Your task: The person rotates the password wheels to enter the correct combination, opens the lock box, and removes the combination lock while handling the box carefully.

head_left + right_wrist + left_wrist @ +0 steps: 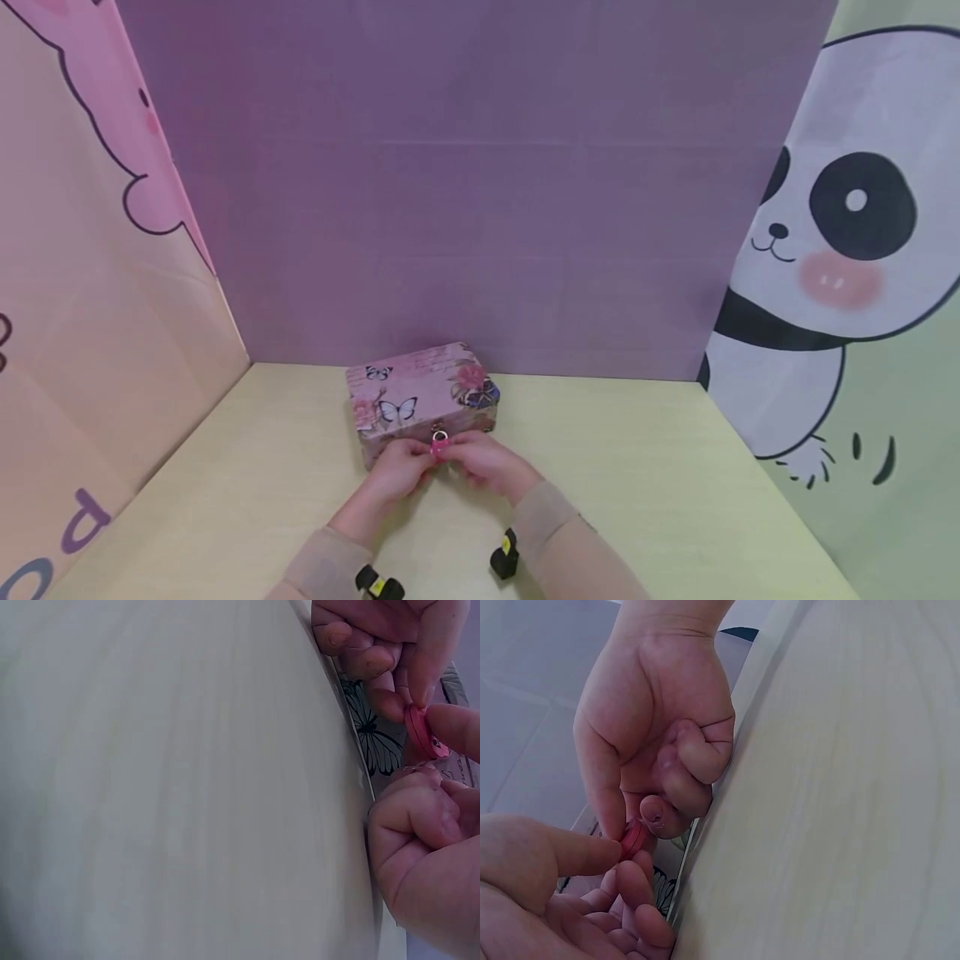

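A pink padlock [439, 447] hangs by its shackle at the front clasp of a pink box [423, 387] printed with butterflies and roses. My left hand [401, 468] pinches the padlock from its left side between thumb and fingertips. From the right side, my right hand [483, 461] pinches it too. In the left wrist view the padlock [633, 838] is partly covered by both hands' fingertips. The right wrist view shows the padlock [426, 735] between the fingers, with the box's butterfly print [369, 739] behind. The box's lid is down.
The box stands on a pale wooden table [645, 483], near the purple back panel [480, 183]. Side panels with a pink cartoon figure [112, 92] and a panda [847, 250] flank the table. Black and yellow wrist pieces [505, 557] sit by the sleeves.
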Action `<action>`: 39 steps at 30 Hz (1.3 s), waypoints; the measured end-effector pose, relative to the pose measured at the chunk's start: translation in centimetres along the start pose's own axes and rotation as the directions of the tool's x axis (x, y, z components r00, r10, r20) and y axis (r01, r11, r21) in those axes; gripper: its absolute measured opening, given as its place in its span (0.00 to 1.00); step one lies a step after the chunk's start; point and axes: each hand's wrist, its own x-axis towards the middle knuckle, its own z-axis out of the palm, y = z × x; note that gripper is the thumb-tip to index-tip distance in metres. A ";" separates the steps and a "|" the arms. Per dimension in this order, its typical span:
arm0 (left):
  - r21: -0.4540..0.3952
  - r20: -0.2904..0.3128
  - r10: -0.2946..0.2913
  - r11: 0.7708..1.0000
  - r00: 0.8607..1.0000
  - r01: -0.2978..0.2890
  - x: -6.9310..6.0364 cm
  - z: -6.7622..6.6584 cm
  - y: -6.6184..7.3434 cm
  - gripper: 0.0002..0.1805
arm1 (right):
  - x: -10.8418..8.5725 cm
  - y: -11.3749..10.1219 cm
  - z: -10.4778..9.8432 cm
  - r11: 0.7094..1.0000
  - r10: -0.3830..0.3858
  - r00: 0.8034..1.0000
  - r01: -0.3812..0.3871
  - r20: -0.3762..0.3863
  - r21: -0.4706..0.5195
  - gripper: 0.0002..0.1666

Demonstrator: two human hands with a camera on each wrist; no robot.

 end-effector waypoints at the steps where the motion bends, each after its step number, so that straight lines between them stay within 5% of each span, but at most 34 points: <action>1: 0.006 -0.001 0.006 1.000 1.000 -0.006 0.0 0.0 0.0 0.06 | 0.0 0.0 0.0 1.000 0.001 1.000 -0.001 0.000 -0.002 0.13; 17: 0.104 -0.014 0.076 0.992 0.997 -0.074 0.3 -0.4 0.1 0.05 | 0.4 0.4 0.2 1.000 -0.011 1.000 0.012 -0.004 0.020 0.15; 39: 0.066 -0.024 0.083 0.995 0.996 -0.081 0.0 -0.2 0.0 0.05 | 0.4 0.4 0.4 1.000 -0.015 1.000 0.015 0.000 -0.004 0.15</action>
